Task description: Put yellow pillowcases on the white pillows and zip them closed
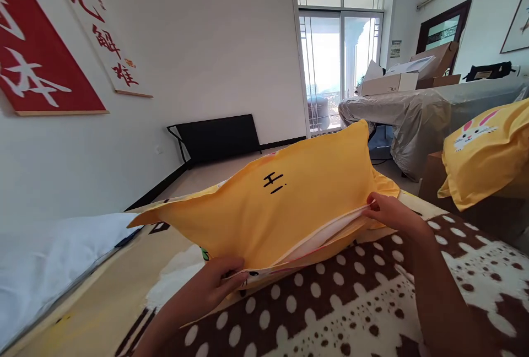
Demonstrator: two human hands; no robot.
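While both hands, left hand (215, 280) and right hand (386, 211), pinch the yellow pillowcase (281, 208) opening, fingers closed on its hem, it looks light, soft, floppy; the hem seems the best hold.

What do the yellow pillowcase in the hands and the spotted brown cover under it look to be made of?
Pillowcase: seemingly thin woven cloth, matte; it creases softly and sags between the left hand and right hand. Brown cover: looks like printed fabric, flat and matte, possibly thicker; its weave cannot be made out.
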